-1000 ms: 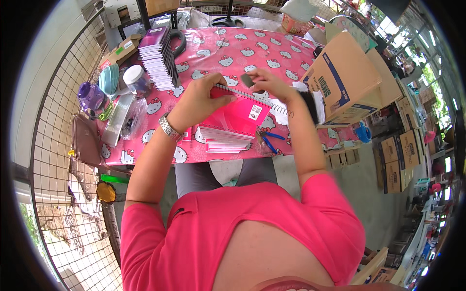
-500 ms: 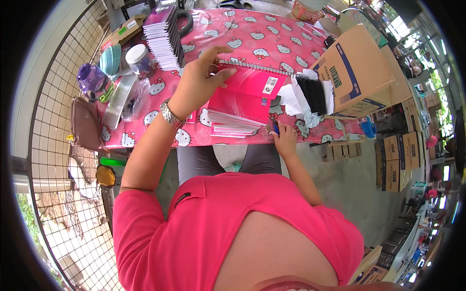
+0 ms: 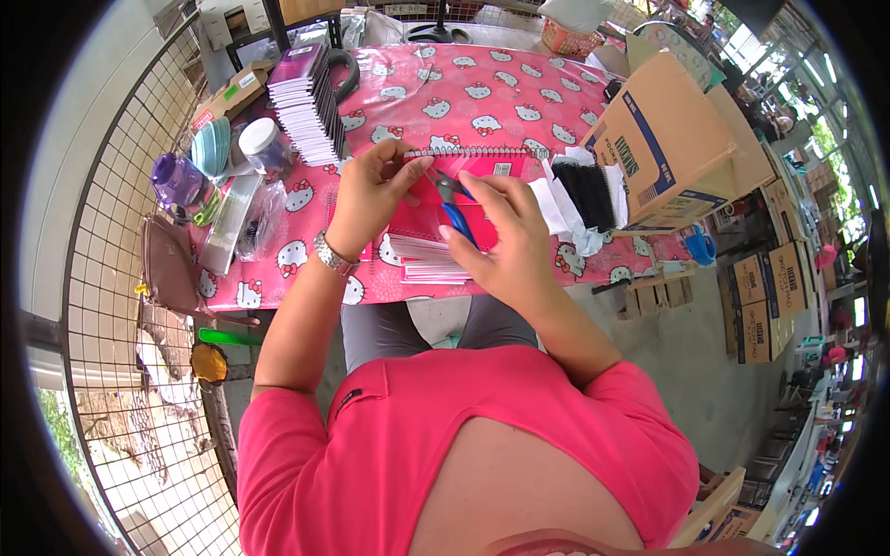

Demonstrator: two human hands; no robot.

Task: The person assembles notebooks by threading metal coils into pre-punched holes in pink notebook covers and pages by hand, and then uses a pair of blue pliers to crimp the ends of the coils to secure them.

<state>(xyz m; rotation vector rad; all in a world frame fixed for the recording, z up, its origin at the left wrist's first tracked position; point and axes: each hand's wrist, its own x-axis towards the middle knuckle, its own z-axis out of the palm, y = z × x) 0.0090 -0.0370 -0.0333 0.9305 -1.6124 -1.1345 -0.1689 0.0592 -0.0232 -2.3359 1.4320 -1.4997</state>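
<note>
Step in hand, as I read it: working the wire spiral binding on a pink notebook (image 3: 436, 199) with pliers. Looks like crimping or trimming the coil end.

Left hand (image 3: 371, 190) is pinching the notebook's top edge near the coil's left end, fingers curled, thumb and fingertips closed on the cover. Right hand (image 3: 505, 236) is closed around blue-handled pliers (image 3: 454, 206), metal nose pointing toward 11 o'clock at the binding. Can't tell whether the nose is actually biting the wire.

Notebook is lying on the table (image 3: 482, 93) just in front of the person, at 12 o'clock from the body, on top of a short stack of similar notebooks (image 3: 431, 264) near the table's front edge.

Next move, my judgement: needs a fine tip placement on the wire end while the left hand is keeping the cover from sliding; glossy cover, thin springy wire, easy to slip.

Materials around:
- tablecloth: slick pink plastic with cartoon cat print
- fanned stack of notebooks (image 3: 306, 107) at 10 o'clock, thin, white page edges
- black comb-like strips (image 3: 589, 190) on white paper at 2 o'clock
- open cardboard box (image 3: 658, 139) at 2 o'clock, matte brown
- clear jar (image 3: 262, 144) and purple bottle (image 3: 176, 181) at 9–10 o'clock
- wire mesh fence (image 3: 111, 278) along the left
</note>
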